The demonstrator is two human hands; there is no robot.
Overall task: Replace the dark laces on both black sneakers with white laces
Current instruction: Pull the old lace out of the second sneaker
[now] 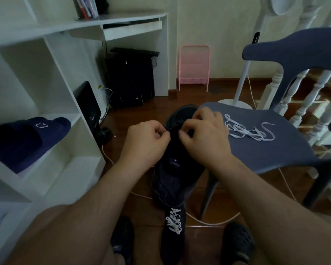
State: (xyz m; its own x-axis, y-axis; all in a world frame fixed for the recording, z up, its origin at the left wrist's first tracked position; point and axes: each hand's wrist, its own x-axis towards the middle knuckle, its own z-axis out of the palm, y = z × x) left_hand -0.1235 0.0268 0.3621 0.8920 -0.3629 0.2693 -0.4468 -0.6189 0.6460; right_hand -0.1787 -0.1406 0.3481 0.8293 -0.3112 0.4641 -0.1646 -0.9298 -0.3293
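Observation:
A black sneaker (177, 169) with a dark lace (173, 128) rests against the front edge of the blue-grey chair seat (271, 148). My left hand (146, 142) pinches the dark lace at the shoe's left side. My right hand (204, 134) pinches the lace on the right, fingers curled over the eyelets. A loose white lace (248, 131) lies in a heap on the chair seat. A second black sneaker (173, 236), laced in white (174, 220), stands on the floor between my feet.
A white shelf unit (46, 92) stands at left with a navy slipper (29, 138) on it. A desk with a black computer tower (130, 79) and a pink rack (194, 66) are at the back. A white cable (208, 221) crosses the wooden floor. White banisters (304, 104) stand right.

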